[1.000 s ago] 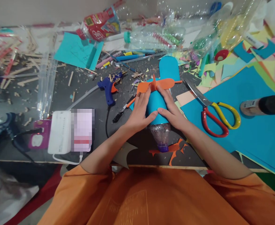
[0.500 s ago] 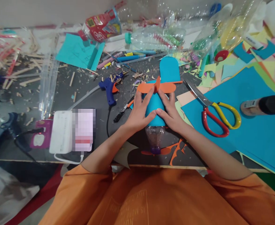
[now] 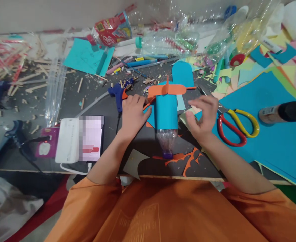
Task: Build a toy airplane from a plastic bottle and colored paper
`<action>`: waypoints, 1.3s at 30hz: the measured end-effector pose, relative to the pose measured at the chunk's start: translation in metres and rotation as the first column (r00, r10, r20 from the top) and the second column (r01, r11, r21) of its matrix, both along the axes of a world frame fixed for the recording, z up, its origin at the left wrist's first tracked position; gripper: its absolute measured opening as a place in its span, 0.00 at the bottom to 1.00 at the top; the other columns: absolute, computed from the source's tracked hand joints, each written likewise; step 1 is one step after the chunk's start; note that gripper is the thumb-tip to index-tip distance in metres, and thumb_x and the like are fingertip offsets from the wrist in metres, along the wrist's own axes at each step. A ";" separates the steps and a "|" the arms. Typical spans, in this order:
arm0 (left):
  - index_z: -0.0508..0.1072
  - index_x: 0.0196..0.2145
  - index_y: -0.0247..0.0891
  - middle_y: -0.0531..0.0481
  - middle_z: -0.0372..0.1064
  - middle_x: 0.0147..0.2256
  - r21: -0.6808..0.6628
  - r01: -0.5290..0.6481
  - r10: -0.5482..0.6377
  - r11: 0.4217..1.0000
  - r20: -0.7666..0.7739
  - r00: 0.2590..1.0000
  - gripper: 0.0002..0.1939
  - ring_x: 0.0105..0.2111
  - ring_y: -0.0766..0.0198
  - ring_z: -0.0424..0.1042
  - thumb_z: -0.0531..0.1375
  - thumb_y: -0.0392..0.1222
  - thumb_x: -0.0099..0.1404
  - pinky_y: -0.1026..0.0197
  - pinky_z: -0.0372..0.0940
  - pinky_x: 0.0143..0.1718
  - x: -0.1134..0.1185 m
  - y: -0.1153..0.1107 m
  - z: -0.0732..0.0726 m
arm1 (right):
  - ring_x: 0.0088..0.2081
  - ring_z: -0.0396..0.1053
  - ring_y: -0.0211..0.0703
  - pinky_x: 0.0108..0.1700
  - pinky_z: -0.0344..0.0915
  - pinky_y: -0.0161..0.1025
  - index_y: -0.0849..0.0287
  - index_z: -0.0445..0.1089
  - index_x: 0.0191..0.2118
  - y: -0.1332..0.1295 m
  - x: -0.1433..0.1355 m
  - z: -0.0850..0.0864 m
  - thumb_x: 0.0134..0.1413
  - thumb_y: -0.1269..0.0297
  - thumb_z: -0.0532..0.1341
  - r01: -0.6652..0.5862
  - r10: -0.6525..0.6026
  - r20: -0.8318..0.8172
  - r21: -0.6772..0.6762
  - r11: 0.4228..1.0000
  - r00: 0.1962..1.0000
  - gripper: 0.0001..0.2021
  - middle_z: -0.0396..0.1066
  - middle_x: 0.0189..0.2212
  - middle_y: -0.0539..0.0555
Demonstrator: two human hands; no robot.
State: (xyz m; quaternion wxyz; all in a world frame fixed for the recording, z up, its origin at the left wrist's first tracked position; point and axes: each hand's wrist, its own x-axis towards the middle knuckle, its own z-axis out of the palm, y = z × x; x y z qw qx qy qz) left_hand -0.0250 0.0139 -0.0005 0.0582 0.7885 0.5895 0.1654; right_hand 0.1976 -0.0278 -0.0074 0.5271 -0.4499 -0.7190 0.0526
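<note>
A plastic bottle [image 3: 167,137] wrapped in blue paper [image 3: 166,112] lies on the dark table with its purple cap toward me. Orange paper strips [image 3: 176,89] cross its far end, one of them standing up. To its left, my left hand [image 3: 134,116] is palm down, thumb apart from the fingers, over a cutter whose orange end [image 3: 150,103] shows past the fingers. My right hand [image 3: 203,116] is raised on the other side, fingers bent and apart, with nothing in it. Beside it lie scissors [image 3: 232,126] with red and yellow handles.
A blue glue gun [image 3: 117,94] lies by my left hand. Further left are a phone [image 3: 93,139] and a white power bank [image 3: 67,141]. Blue paper sheets [image 3: 258,151] and a black-capped bottle [image 3: 282,112] are at right. Clear bottles [image 3: 163,40] and scraps line the back.
Both hands have let go of the blue-wrapped bottle and moved apart, the left one leftward over the cutter, the right one rightward. The bottle stays lying on the table.
</note>
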 end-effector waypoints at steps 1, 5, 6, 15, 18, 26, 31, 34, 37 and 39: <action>0.72 0.36 0.39 0.41 0.70 0.38 -0.012 -0.002 0.001 1.000 -0.052 0.999 0.11 0.42 0.46 0.67 0.57 0.48 0.64 0.45 0.60 0.45 0.002 -0.001 0.001 | 0.36 0.69 0.47 0.37 0.67 0.45 0.48 0.69 0.48 -0.003 0.000 0.003 0.61 0.62 0.54 -0.060 0.056 0.069 0.058 0.997 0.996 0.11 0.69 0.35 0.55; 0.70 0.40 0.36 0.39 0.69 0.41 -0.062 0.044 -0.057 0.997 -0.220 0.974 0.12 0.45 0.44 0.67 0.54 0.47 0.66 0.48 0.60 0.44 0.008 -0.008 0.011 | 0.21 0.62 0.38 0.24 0.57 0.38 0.55 0.71 0.47 -0.009 -0.003 0.009 0.64 0.63 0.52 -0.393 0.344 0.391 0.052 0.918 0.854 0.13 0.67 0.19 0.48; 0.69 0.41 0.36 0.38 0.69 0.42 -0.079 0.054 -0.072 0.995 -0.249 0.966 0.12 0.45 0.44 0.66 0.53 0.46 0.66 0.48 0.60 0.44 0.009 -0.010 0.013 | 0.19 0.60 0.37 0.24 0.55 0.38 0.57 0.72 0.48 -0.009 -0.005 0.010 0.65 0.62 0.52 -0.401 0.355 0.447 0.010 0.916 0.821 0.14 0.65 0.17 0.47; 0.64 0.32 0.38 0.43 0.67 0.38 -0.027 0.042 -0.039 0.999 0.105 0.994 0.11 0.41 0.53 0.68 0.51 0.47 0.69 0.53 0.62 0.42 -0.003 0.002 0.004 | 0.26 0.67 0.39 0.27 0.60 0.35 0.56 0.67 0.57 -0.002 -0.007 0.000 0.69 0.56 0.43 -0.109 0.230 0.410 -0.298 0.948 0.882 0.23 0.69 0.25 0.52; 0.62 0.32 0.40 0.51 0.64 0.30 -0.027 0.001 0.010 1.000 0.416 0.910 0.14 0.32 0.62 0.67 0.51 0.53 0.69 0.59 0.62 0.36 -0.009 0.006 0.003 | 0.29 0.67 0.41 0.29 0.64 0.37 0.55 0.65 0.58 0.001 -0.006 -0.003 0.68 0.54 0.43 -0.101 0.216 0.361 -0.311 0.945 0.907 0.23 0.67 0.30 0.54; 0.63 0.43 0.43 0.52 0.63 0.34 0.209 -0.348 -0.013 0.914 0.872 0.489 0.22 0.37 0.64 0.68 0.56 0.63 0.62 0.60 0.64 0.39 -0.015 0.015 0.010 | 0.55 0.65 0.53 0.54 0.65 0.53 0.51 0.53 0.65 0.004 -0.007 -0.003 0.66 0.52 0.46 -0.176 0.279 0.235 -0.379 0.908 0.931 0.25 0.65 0.52 0.62; 0.60 0.35 0.45 0.53 0.68 0.33 0.145 -0.176 -0.050 0.974 0.888 0.457 0.20 0.44 0.58 0.73 0.59 0.62 0.59 0.53 0.66 0.47 -0.011 0.013 0.004 | 0.67 0.48 0.54 0.64 0.52 0.58 0.48 0.47 0.67 0.005 -0.009 -0.002 0.65 0.49 0.44 -0.315 0.480 0.240 -0.504 0.804 0.844 0.28 0.50 0.67 0.58; 0.61 0.35 0.44 0.50 0.73 0.40 0.102 0.163 -0.177 0.981 0.810 0.558 0.18 0.53 0.55 0.70 0.58 0.60 0.61 0.46 0.61 0.57 -0.004 0.005 0.008 | 0.67 0.49 0.56 0.64 0.51 0.59 0.52 0.57 0.63 0.003 -0.012 -0.003 0.63 0.45 0.46 -0.325 0.480 0.197 -0.517 0.792 0.855 0.28 0.54 0.66 0.60; 0.64 0.33 0.42 0.45 0.72 0.50 0.016 0.430 -0.329 0.903 0.669 0.666 0.12 0.60 0.55 0.63 0.55 0.53 0.66 0.44 0.57 0.61 0.000 -0.003 0.017 | 0.59 0.61 0.61 0.58 0.60 0.59 0.56 0.70 0.51 -0.002 -0.015 -0.004 0.56 0.37 0.51 -0.349 0.414 -0.003 -0.541 0.765 0.910 0.30 0.68 0.54 0.63; 0.66 0.32 0.42 0.45 0.71 0.53 -0.031 0.479 -0.381 0.877 0.560 0.735 0.09 0.62 0.55 0.60 0.55 0.48 0.67 0.43 0.54 0.63 0.002 -0.006 0.021 | 0.47 0.69 0.58 0.48 0.67 0.54 0.58 0.72 0.41 -0.005 -0.017 -0.005 0.49 0.31 0.54 -0.422 0.332 -0.262 -0.608 0.672 0.906 0.33 0.74 0.41 0.61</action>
